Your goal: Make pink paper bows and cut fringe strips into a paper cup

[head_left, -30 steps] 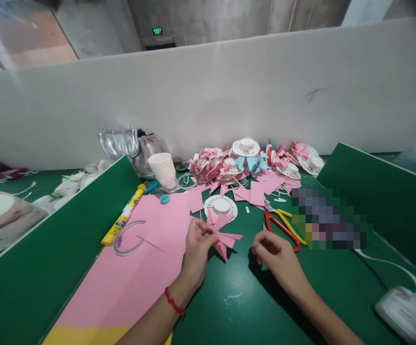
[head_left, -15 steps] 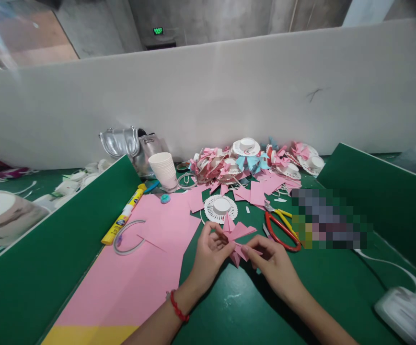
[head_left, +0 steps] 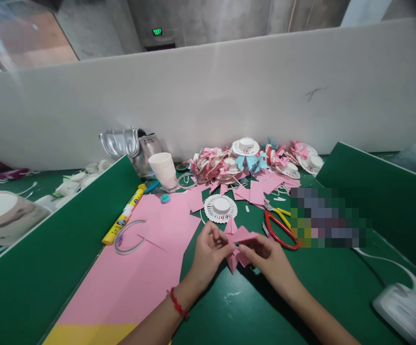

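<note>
Fingers (head_left: 226,249) of the left hand (head_left: 208,251) and right hand (head_left: 271,254) pinch inward above the green counter (head_left: 225,316); a broad pink sheet (head_left: 132,282) lies left, a white paper hat (head_left: 221,206) just beyond, and between both hands, grasped, is the folded pink paper (head_left: 232,263).

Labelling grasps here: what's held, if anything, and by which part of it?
A folded pink paper piece: the left hand has its grip near the centre, the right hand on the right-side folds. Exact fingertip contact is partly hidden.
</note>
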A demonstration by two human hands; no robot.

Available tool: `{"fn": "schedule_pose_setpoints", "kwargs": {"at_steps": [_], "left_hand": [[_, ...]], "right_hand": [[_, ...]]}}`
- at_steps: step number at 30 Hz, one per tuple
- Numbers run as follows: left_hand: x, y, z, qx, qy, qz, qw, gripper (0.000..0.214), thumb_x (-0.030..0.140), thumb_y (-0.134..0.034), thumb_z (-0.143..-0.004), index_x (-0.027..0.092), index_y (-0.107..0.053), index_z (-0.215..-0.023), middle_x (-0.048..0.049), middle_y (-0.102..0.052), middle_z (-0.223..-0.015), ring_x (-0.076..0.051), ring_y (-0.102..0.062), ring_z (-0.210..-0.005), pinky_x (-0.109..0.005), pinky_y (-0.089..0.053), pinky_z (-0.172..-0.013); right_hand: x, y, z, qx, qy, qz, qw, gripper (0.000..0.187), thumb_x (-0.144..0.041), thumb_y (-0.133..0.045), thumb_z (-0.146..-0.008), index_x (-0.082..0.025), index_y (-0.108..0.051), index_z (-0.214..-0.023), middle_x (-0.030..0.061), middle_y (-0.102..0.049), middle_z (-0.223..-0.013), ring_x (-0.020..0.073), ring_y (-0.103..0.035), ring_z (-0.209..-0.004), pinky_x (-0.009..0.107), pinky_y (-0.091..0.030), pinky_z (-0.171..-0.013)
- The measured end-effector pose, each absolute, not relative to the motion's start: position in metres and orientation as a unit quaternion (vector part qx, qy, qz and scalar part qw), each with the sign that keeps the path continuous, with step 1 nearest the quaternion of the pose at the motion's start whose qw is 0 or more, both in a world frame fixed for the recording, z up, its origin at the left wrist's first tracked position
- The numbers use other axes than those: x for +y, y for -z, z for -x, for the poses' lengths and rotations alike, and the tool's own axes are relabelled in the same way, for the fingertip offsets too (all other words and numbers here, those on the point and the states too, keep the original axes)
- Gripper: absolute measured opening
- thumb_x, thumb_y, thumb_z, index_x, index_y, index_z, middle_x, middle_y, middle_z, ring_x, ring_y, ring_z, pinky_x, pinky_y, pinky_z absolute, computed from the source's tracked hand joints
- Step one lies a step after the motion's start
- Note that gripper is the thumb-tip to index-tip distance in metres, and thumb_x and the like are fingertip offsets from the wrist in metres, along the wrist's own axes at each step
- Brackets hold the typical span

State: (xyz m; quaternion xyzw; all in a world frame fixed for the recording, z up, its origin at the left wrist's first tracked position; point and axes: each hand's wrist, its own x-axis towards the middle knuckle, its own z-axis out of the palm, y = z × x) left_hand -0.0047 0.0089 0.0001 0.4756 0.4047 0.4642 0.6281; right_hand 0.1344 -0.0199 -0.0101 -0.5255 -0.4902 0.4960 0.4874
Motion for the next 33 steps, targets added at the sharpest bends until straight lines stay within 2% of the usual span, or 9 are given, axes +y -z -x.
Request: {"fn": "schedule_pose_setpoints", "kwargs": {"at_steps": [5,10,16,21,24,29,31,33], "left_hand": [[0.006,-0.004,0.002,0.398,-0.423,-0.499,0.643,0.033,0.012,-0.066,-0.062,0.02,-0.034,-0.068,0.0066,-0.047,-0.061,-0.007,-0.045,-0.057,-0.02,-0.036,-0.055],[0.007,-0.004,0.001,0.394,-0.423,-0.476,0.663,0.028,0.016,-0.063,-0.067,0.019,-0.036,-0.073,0.0063,-0.049,-0.06,-0.007,-0.045,-0.054,-0.02,-0.034,-0.053],[0.009,-0.002,0.001,0.384,-0.43,-0.481,0.661,0.033,0.017,-0.066,-0.064,0.02,-0.034,-0.071,0.0062,-0.049,-0.061,-0.007,-0.047,-0.057,-0.021,-0.035,-0.056],[0.008,-0.001,0.002,0.388,-0.439,-0.513,0.627,0.036,0.018,-0.065,-0.065,0.021,-0.029,-0.067,0.0071,-0.044,-0.061,-0.007,-0.043,-0.056,-0.02,-0.035,-0.055],[0.005,0.0,0.0,0.408,-0.434,-0.553,0.583,0.034,0.02,-0.063,-0.068,0.021,-0.029,-0.064,0.006,-0.043,-0.063,-0.008,-0.046,-0.059,-0.022,-0.038,-0.058],[0.003,-0.002,0.002,0.421,-0.467,-0.581,0.517,0.017,0.02,-0.059,-0.071,0.02,-0.042,-0.071,0.0002,-0.053,-0.074,-0.014,-0.054,-0.075,-0.027,-0.04,-0.07],[0.005,-0.004,0.004,0.433,-0.489,-0.572,0.496,0.012,0.023,-0.058,-0.073,0.019,-0.048,-0.067,-0.0002,-0.053,-0.071,-0.014,-0.052,-0.071,-0.026,-0.039,-0.068],[0.008,-0.004,0.005,0.436,-0.472,-0.54,0.544,0.019,0.03,-0.056,-0.074,0.017,-0.052,-0.061,0.0002,-0.053,-0.061,-0.013,-0.049,-0.061,-0.026,-0.037,-0.062]], "right_hand": [[-0.02,0.013,-0.138,-0.469,-0.488,0.529,0.512,0.016,-0.03,-0.061,-0.072,-0.015,-0.065,-0.069,0.0031,-0.067,-0.067,0.0183,-0.059,-0.064,0.028,-0.046,-0.059],[-0.019,0.013,-0.14,-0.473,-0.493,0.519,0.513,0.016,-0.031,-0.062,-0.072,-0.015,-0.064,-0.07,0.0004,-0.063,-0.062,0.0163,-0.056,-0.058,0.026,-0.044,-0.055],[-0.018,0.012,-0.139,-0.493,-0.497,0.512,0.498,0.016,-0.031,-0.061,-0.074,-0.015,-0.065,-0.073,-0.0001,-0.064,-0.064,0.0166,-0.057,-0.061,0.025,-0.044,-0.055],[-0.019,0.01,-0.139,-0.504,-0.488,0.525,0.483,0.013,-0.028,-0.061,-0.073,-0.015,-0.065,-0.075,-0.0012,-0.064,-0.063,0.0158,-0.058,-0.057,0.023,-0.044,-0.052],[-0.019,0.007,-0.14,-0.515,-0.468,0.527,0.487,0.011,-0.026,-0.062,-0.072,-0.016,-0.066,-0.074,-0.0011,-0.064,-0.062,0.017,-0.06,-0.059,0.024,-0.046,-0.054],[-0.02,-0.001,-0.144,-0.542,-0.38,0.519,0.541,0.01,-0.022,-0.059,-0.075,-0.019,-0.065,-0.068,0.0027,-0.062,-0.071,0.0191,-0.059,-0.07,0.028,-0.047,-0.063],[-0.022,-0.004,-0.147,-0.561,-0.331,0.509,0.562,0.012,-0.018,-0.056,-0.076,-0.022,-0.066,-0.072,0.0039,-0.059,-0.079,0.0204,-0.058,-0.077,0.031,-0.047,-0.067],[-0.023,-0.005,-0.148,-0.59,-0.282,0.499,0.57,0.019,-0.014,-0.054,-0.075,-0.026,-0.068,-0.074,0.0042,-0.057,-0.086,0.0219,-0.055,-0.085,0.034,-0.044,-0.072]]}}
